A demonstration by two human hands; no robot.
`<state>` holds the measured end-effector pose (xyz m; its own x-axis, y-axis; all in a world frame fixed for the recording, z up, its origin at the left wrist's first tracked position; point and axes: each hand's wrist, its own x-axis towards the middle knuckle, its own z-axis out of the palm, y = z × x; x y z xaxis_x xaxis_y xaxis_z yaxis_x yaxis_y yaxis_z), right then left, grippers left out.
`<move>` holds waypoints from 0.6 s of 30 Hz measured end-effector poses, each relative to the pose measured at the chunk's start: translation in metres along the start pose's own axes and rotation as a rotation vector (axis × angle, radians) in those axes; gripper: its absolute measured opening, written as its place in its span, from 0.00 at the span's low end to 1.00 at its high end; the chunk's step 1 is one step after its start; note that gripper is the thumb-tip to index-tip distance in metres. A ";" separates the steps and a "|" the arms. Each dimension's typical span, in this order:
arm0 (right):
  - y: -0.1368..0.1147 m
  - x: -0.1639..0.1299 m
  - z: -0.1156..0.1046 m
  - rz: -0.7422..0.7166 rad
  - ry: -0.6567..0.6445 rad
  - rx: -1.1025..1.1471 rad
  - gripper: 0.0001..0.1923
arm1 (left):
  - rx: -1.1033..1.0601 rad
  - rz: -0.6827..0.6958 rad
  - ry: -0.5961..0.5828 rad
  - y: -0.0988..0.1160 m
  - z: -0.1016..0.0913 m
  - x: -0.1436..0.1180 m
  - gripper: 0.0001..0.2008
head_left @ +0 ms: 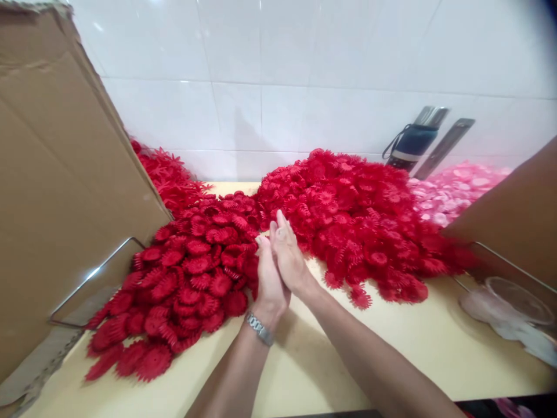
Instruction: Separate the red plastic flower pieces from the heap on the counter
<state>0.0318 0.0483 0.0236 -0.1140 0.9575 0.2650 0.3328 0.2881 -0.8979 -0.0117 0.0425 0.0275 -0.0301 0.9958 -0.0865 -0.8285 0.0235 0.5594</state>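
Head view: at centre, the left hand [268,278] and right hand [289,255] press together, fingers closed; whether they grip anything, I cannot tell. Assembled red flowers [191,278] lie heaped at nine o'clock; a larger loose red pile [361,220] at two o'clock seems left.

Palms of left hand [270,278] and right hand [288,255] pressed together, anything between them hidden. Cardboard box [52,191] cut off at left and top edges. Pink petal pile [452,191] partly hidden behind brown flap [517,215]. Clear lid [517,299] at right blurred. Forearms cut off at bottom edge.
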 end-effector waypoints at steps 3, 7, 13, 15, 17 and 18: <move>0.013 0.029 -0.005 0.006 0.027 0.044 0.33 | -0.025 -0.024 -0.062 -0.004 0.002 -0.003 0.28; 0.010 0.015 -0.009 0.006 -0.004 0.072 0.33 | -0.086 -0.087 -0.055 0.003 0.003 -0.005 0.28; -0.001 -0.047 0.000 -0.083 -0.029 0.012 0.28 | -0.095 -0.216 0.128 0.008 0.004 -0.003 0.26; 0.006 -0.041 -0.002 -0.012 0.009 0.011 0.28 | -0.078 -0.216 0.106 0.003 0.006 -0.006 0.26; 0.016 -0.024 -0.008 0.058 0.049 0.025 0.29 | -0.061 -0.176 0.035 -0.004 0.008 -0.009 0.27; 0.020 -0.015 -0.011 0.068 0.069 0.038 0.30 | -0.050 -0.155 -0.005 -0.006 0.010 -0.011 0.27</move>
<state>0.0506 0.0397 0.0059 -0.0270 0.9740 0.2250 0.3022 0.2225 -0.9269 -0.0008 0.0322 0.0329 0.1032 0.9809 -0.1648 -0.8498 0.1730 0.4979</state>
